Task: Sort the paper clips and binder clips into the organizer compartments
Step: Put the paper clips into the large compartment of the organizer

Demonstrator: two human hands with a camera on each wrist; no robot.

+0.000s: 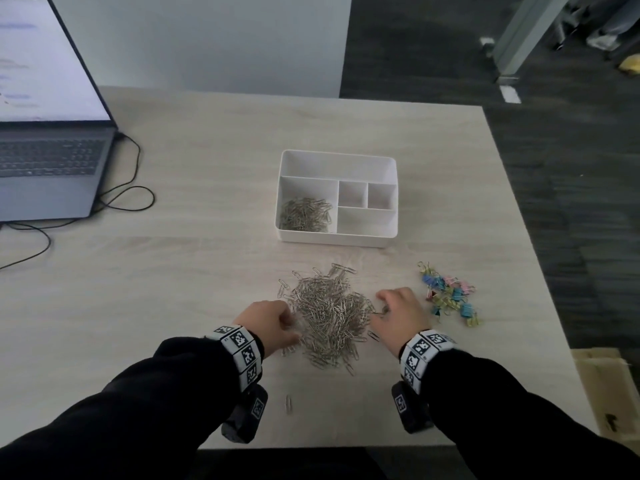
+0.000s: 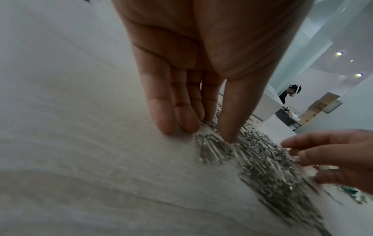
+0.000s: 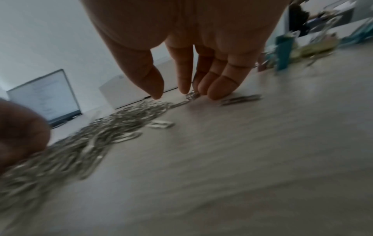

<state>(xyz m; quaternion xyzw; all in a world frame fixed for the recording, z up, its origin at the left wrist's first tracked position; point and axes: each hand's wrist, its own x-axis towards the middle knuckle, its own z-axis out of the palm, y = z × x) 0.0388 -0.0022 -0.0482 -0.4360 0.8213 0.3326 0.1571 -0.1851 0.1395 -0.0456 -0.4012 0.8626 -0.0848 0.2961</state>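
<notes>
Silver paper clips (image 1: 330, 320) lie in a loose heap on the pale wood-grain surface (image 1: 207, 188), between your two hands. Your left hand (image 1: 268, 323) sits at the heap's left edge, fingers (image 2: 161, 111) extended downward with the tips touching the clips; it grips nothing. Your right hand (image 1: 401, 315) sits at the heap's right edge, fingers (image 3: 220, 86) pointing down and relaxed, tips at a few stray clips; whether it pinches one, you cannot tell through the blur. A single stray clip (image 1: 288, 404) lies nearer you, apart from the heap. The white organizer (image 1: 337, 239) stands beyond the heap; its large left compartment holds a batch of paper clips (image 1: 305, 214), the other compartments show none. Coloured binder clips (image 1: 450, 294) are clustered just right of your right hand. A laptop (image 1: 48, 143) stands open at far left
</notes>
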